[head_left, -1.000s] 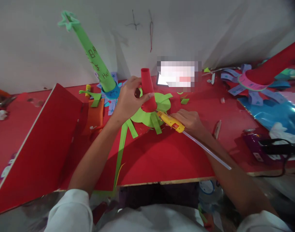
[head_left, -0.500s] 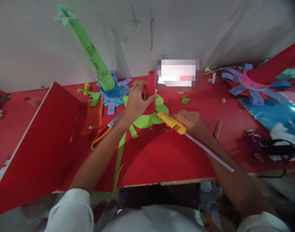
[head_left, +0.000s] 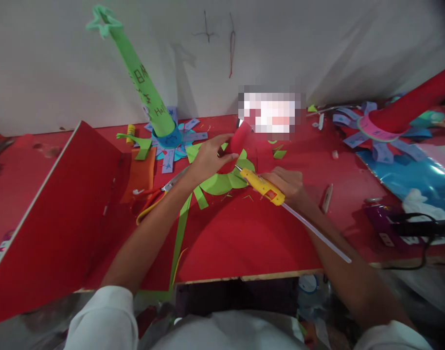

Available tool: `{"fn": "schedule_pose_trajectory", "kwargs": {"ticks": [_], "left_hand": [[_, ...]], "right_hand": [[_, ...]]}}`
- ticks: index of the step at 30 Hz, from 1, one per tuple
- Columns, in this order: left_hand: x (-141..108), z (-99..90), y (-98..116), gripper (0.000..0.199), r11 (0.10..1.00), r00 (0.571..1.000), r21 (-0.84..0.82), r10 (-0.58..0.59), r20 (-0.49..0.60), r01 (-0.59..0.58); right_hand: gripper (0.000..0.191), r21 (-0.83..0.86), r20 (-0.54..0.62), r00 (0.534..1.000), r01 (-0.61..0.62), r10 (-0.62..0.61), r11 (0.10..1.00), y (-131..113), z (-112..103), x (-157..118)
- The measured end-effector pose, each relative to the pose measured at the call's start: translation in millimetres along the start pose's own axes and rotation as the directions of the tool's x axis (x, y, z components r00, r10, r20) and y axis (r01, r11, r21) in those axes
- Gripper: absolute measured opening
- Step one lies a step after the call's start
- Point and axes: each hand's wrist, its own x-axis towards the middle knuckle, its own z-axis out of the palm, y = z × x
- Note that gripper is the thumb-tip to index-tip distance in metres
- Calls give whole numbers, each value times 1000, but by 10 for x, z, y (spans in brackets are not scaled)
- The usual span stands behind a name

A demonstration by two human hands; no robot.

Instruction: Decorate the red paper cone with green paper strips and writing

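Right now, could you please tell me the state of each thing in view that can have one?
Red tube: tilted, held in the left hand.
Glue gun: held in the right hand, glue rod sticking out behind.
Scissors: partly hidden; open or shut, cannot tell.
Green tube: standing in a blue ring, star on top.
Red board: raised at a slant.

Blocky blur stopped me reading the far bright panel [head_left: 269,114]. The right hand [head_left: 288,184] hid the grip of the yellow glue gun [head_left: 262,186], the left forearm [head_left: 156,228] covered part of the scissors [head_left: 173,181], and my right edge cropped the large red tube [head_left: 419,95].
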Motion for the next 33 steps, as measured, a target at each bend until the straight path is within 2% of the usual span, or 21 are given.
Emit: {"fn": "schedule_pose_trajectory", "kwargs": {"ticks": [3, 7, 11, 15, 21, 24, 26, 29, 30, 33], "left_hand": [[10, -24, 6, 40, 1000, 997, 7, -25, -77, 26], [1, -78, 93, 40, 1000, 981, 12, -7, -193, 10], [-34, -78, 215, 43, 999, 967, 50, 25, -255, -12], [-53, -4, 227, 45, 997, 960, 72, 14, -279, 6], [-68, 115, 76, 55, 996, 966, 68, -30, -255, 49], [-119, 19, 26, 61, 999, 984, 31, -7, -177, 13], [-201, -94, -19, 59, 1000, 978, 17, -14, -207, 18], [-412, -266, -152, 41, 996, 959, 60, -39, -282, 58], [-503, -317, -212, 34, 992, 961, 99, -45, -272, 75], [-786, -451, -402, 28, 961, 990, 260, -67, -126, 98]], "right_hand": [[23, 2, 27, 1000, 13, -13, 1000, -29, 18, 29], [21, 24, -4, 999, 54, -54, 998, -29, 18, 28], [16, 55, 14, 1000, -13, 12, 998, 14, 5, -9], [15, 80, 9, 999, -36, 35, 996, 35, -9, -15], [16, 81, 43, 998, -59, 56, 995, 42, -13, -9], [16, 84, 19, 999, -48, 46, 995, 49, 1, -13], [18, 79, 9, 998, -61, 60, 995, 41, 8, -12], [21, 64, 46, 995, -95, 92, 993, 2, 7, 6], [22, 64, 63, 994, -96, 92, 993, -13, 5, 17], [27, 56, 99, 993, -66, 60, 996, -47, 3, 57]]}}
